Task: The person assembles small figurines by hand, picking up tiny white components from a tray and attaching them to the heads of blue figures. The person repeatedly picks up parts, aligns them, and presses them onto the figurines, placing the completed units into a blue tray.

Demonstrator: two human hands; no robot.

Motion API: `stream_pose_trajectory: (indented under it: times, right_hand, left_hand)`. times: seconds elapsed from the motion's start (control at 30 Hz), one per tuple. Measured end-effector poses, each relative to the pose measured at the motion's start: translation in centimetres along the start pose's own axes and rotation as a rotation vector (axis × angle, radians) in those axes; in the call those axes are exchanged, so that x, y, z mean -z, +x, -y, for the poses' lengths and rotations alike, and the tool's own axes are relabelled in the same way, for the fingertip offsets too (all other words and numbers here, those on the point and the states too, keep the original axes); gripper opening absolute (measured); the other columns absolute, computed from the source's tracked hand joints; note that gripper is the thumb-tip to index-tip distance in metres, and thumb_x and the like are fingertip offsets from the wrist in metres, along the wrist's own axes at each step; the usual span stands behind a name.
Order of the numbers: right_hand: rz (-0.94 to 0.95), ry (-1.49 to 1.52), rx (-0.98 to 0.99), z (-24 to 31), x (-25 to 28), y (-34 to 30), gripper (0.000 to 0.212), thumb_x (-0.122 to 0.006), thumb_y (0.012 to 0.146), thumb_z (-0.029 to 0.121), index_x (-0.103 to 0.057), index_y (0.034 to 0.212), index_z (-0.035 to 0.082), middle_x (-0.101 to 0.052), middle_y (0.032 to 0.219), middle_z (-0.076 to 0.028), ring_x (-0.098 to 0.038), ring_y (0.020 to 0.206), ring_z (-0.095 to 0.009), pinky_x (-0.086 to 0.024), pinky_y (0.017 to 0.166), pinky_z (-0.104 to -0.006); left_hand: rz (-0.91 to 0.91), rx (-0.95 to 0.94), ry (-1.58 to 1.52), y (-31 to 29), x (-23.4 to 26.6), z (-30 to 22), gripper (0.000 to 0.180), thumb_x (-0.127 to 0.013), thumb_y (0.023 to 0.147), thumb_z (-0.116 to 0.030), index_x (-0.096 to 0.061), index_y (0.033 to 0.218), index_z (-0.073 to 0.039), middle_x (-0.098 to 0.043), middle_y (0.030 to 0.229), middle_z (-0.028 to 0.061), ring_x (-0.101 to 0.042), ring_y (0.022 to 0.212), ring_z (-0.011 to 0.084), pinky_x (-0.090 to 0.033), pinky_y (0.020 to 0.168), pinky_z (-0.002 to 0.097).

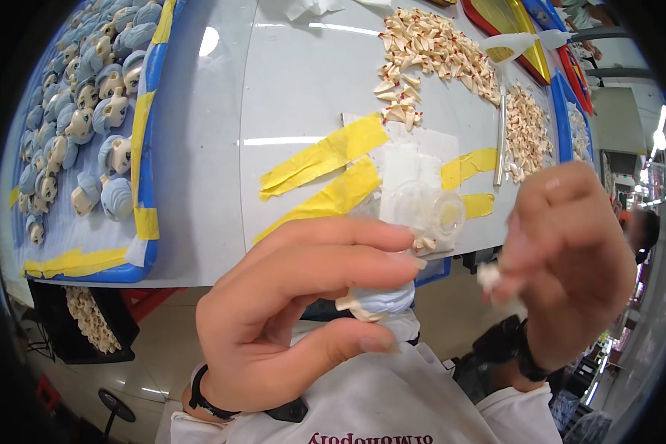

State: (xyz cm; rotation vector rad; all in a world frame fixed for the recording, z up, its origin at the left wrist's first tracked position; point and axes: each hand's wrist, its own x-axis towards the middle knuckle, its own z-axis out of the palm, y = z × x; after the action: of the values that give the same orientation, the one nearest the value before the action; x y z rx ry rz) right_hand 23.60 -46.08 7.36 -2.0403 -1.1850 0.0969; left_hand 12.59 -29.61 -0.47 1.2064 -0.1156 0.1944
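Note:
In front of my chest, my left hand (274, 296) grips a small doll head (381, 302) with pale blue hair between fingers and thumb. The fingers hide most of it. To the right, my right hand (573, 244) is raised and blurred by motion. Its fingertips pinch a small cream piece (488, 277), which looks red at its lower end. The two hands are apart. Just beyond them, at the table's near edge, sits a clear round plastic dish (449, 213) on white paper, with yellow tape strips (325, 155) beside it.
Rows of blue-haired doll heads (81, 122) fill a blue-rimmed tray (149, 133) at the left. Many cream, red-tipped pieces (440, 55) lie across the far table. A metal rod (502, 137) and a squeeze bottle (507, 48) are at the right. A black bin (89, 325) stands below the table.

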Motion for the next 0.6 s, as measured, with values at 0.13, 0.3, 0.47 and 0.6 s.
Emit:
stream_pose_trajectory:
  times: [0.13,0.3,0.47,0.6]
  right_hand:
    - [0.042,0.243,-0.017,0.8,-1.0,-1.3,0.012,-0.066,0.068,-0.001,-0.056,0.072,0.007,-0.049,0.072,-0.006,-0.047,0.061,-0.012,-0.037,0.053,-0.0201]
    - [-0.045,0.204,-0.153,1.9,-2.7,-2.7,0.020,-0.065,0.064,-0.009,-0.056,0.073,0.007,-0.052,0.073,-0.006,-0.049,0.062,-0.014,-0.038,0.053,-0.0221]
    - [-0.104,0.071,-0.018,1.7,-3.0,-2.7,0.023,-0.065,0.061,-0.011,-0.056,0.074,0.006,-0.052,0.069,-0.006,-0.049,0.060,-0.015,-0.039,0.053,-0.0241]
    - [-0.129,0.111,0.029,1.0,-3.2,-2.5,0.024,-0.067,0.059,-0.010,-0.056,0.075,0.005,-0.054,0.069,-0.007,-0.051,0.060,-0.016,-0.040,0.054,-0.0253]
  left_hand:
    - [-0.046,0.015,0.041,-0.1,-0.9,-0.4,0.042,-0.076,0.066,-0.012,-0.055,0.099,0.004,-0.055,0.096,0.0194,-0.056,0.086,0.0202,-0.046,0.069,0.0260]
    - [0.021,-0.190,0.325,0.1,-0.7,0.2,0.039,-0.077,0.064,-0.012,-0.058,0.093,0.004,-0.056,0.089,0.0149,-0.053,0.076,0.0172,-0.043,0.064,0.0236]
    - [-0.068,-0.256,0.520,-0.8,-1.6,-0.4,0.040,-0.079,0.058,-0.012,-0.059,0.089,0.003,-0.057,0.086,0.0122,-0.051,0.076,0.0165,-0.041,0.065,0.0230]
    - [-0.107,-0.305,0.571,-0.6,-1.9,-0.1,0.044,-0.081,0.054,-0.012,-0.059,0.089,0.003,-0.056,0.086,0.0119,-0.052,0.074,0.0169,-0.042,0.064,0.0236]
